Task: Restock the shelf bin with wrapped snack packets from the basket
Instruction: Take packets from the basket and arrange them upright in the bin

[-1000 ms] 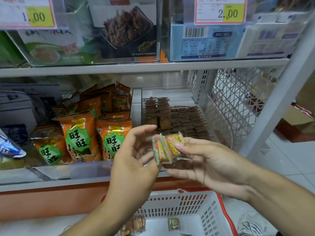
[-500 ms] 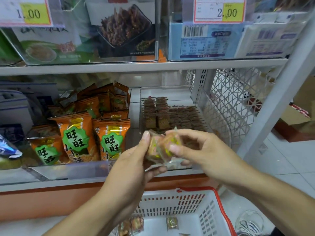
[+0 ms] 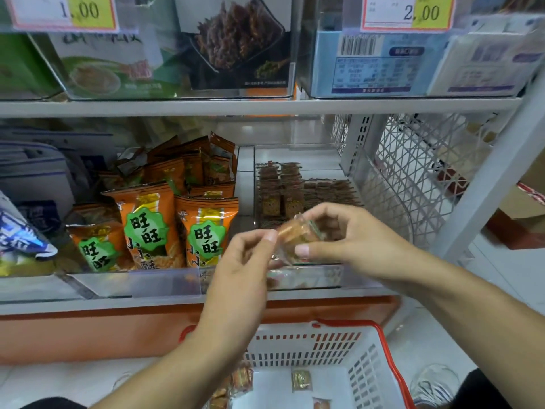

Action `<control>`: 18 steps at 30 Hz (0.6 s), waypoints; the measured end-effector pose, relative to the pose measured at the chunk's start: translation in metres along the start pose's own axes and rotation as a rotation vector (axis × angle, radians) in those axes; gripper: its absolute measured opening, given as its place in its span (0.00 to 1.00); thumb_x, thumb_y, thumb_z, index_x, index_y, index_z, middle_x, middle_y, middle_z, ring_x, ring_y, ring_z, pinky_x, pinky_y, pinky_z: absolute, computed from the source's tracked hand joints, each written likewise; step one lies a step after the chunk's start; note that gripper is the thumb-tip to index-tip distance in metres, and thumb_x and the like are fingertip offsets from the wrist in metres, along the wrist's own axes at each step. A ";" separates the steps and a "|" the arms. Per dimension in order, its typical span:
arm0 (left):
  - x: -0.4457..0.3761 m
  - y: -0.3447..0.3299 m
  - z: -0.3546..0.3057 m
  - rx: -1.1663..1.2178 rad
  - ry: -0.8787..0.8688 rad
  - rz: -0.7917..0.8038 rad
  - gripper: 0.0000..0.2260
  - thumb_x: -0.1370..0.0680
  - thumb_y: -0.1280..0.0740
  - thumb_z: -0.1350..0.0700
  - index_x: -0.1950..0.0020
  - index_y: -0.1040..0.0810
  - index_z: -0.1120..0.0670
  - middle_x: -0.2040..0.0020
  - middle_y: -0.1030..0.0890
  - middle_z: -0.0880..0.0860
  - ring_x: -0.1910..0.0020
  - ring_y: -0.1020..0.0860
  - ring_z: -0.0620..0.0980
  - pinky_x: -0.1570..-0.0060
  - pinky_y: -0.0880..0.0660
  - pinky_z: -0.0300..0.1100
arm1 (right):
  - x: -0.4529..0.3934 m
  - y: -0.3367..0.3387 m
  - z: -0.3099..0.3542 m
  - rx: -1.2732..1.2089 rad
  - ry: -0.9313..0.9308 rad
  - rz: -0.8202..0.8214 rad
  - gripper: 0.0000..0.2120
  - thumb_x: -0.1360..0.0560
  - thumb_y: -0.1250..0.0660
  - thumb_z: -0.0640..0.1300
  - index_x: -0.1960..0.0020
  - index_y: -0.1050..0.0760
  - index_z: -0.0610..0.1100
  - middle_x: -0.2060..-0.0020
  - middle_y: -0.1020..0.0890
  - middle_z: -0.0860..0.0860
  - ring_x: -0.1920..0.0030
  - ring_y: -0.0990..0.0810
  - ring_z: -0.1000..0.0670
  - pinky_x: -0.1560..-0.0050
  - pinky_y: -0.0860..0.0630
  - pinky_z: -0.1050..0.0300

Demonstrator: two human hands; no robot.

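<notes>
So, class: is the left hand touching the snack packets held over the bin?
Touching. The head view shows the left hand pinching the snack packets at their left edge.

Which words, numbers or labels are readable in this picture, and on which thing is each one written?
"1.00": price tag on the upper shelf, left.
"2.00": price tag on the upper shelf, right.
"旺旺": green badge on each front orange snack bag.
Barcode and table on the blue box: too blurred to read.
Small print on the packets in both hands and in the basket: unreadable.

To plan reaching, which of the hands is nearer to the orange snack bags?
Left. The left hand is just right of the orange snack bags; the right hand is farther right, before the clear bin.
</notes>
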State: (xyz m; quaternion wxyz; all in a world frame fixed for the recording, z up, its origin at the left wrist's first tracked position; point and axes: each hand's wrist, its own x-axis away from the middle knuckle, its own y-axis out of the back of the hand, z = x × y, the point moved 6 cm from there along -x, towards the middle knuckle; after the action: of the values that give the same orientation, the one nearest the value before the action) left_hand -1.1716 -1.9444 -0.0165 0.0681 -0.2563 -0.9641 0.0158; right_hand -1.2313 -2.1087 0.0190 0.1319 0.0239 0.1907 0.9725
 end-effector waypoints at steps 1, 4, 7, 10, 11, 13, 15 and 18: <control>0.001 0.004 -0.006 -0.093 -0.092 -0.032 0.06 0.21 0.30 0.45 0.46 0.20 0.43 0.50 0.14 0.43 0.48 0.17 0.42 0.51 0.24 0.40 | -0.009 0.003 -0.005 0.000 -0.049 -0.060 0.15 0.33 0.19 0.42 0.49 0.19 0.48 0.55 0.13 0.49 0.57 0.16 0.47 0.44 0.19 0.44; 0.008 0.002 -0.014 -0.333 -0.283 -0.027 0.12 0.22 0.27 0.52 0.43 0.24 0.38 0.39 0.22 0.37 0.37 0.25 0.37 0.36 0.29 0.40 | -0.039 0.007 -0.020 0.376 -0.128 -0.232 0.18 0.34 0.18 0.49 0.49 0.22 0.51 0.56 0.16 0.54 0.57 0.18 0.53 0.55 0.22 0.54; 0.009 -0.006 -0.009 -0.495 -0.294 0.020 0.21 0.22 0.28 0.51 0.36 0.31 0.35 0.25 0.40 0.34 0.25 0.41 0.34 0.28 0.42 0.37 | -0.070 -0.010 -0.030 0.510 -0.107 -0.219 0.18 0.32 0.21 0.49 0.44 0.21 0.51 0.50 0.16 0.53 0.50 0.18 0.52 0.52 0.23 0.59; 0.005 -0.010 0.001 -0.508 -0.181 0.065 0.30 0.22 0.29 0.51 0.25 0.39 0.38 0.21 0.52 0.33 0.23 0.49 0.35 0.30 0.47 0.35 | -0.098 -0.024 -0.036 0.567 -0.090 -0.253 0.18 0.28 0.26 0.41 0.39 0.22 0.48 0.43 0.17 0.50 0.43 0.20 0.48 0.49 0.28 0.63; 0.003 -0.011 0.003 -0.511 -0.159 0.076 0.31 0.22 0.29 0.51 0.23 0.41 0.39 0.20 0.54 0.34 0.22 0.50 0.36 0.31 0.47 0.35 | -0.104 -0.027 -0.037 0.572 -0.082 -0.270 0.19 0.27 0.27 0.39 0.38 0.22 0.47 0.41 0.18 0.48 0.41 0.20 0.47 0.47 0.27 0.63; 0.001 -0.012 0.005 -0.522 -0.140 0.096 0.33 0.21 0.29 0.50 0.22 0.42 0.41 0.20 0.55 0.34 0.21 0.51 0.37 0.30 0.47 0.36 | -0.110 -0.031 -0.038 0.573 -0.054 -0.318 0.19 0.27 0.29 0.37 0.37 0.23 0.46 0.40 0.19 0.46 0.41 0.20 0.45 0.44 0.25 0.60; 0.000 -0.012 0.006 -0.525 -0.141 0.106 0.33 0.22 0.29 0.49 0.22 0.43 0.40 0.20 0.56 0.34 0.21 0.51 0.37 0.28 0.47 0.36 | -0.110 -0.031 -0.038 0.597 -0.011 -0.369 0.16 0.27 0.30 0.39 0.40 0.22 0.47 0.40 0.21 0.46 0.44 0.20 0.45 0.47 0.26 0.60; 0.000 -0.012 0.007 -0.512 -0.154 0.116 0.33 0.21 0.29 0.49 0.22 0.43 0.39 0.21 0.56 0.33 0.22 0.51 0.36 0.32 0.45 0.35 | -0.110 -0.026 -0.042 0.640 0.008 -0.386 0.16 0.28 0.30 0.39 0.41 0.22 0.49 0.42 0.20 0.47 0.44 0.20 0.44 0.48 0.27 0.59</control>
State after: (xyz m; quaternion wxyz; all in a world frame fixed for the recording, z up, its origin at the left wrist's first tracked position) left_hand -1.1790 -1.9549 -0.0221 -0.0731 -0.3182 -0.9227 -0.2051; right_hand -1.1228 -2.1299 -0.0292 0.2979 0.0237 0.4867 0.8209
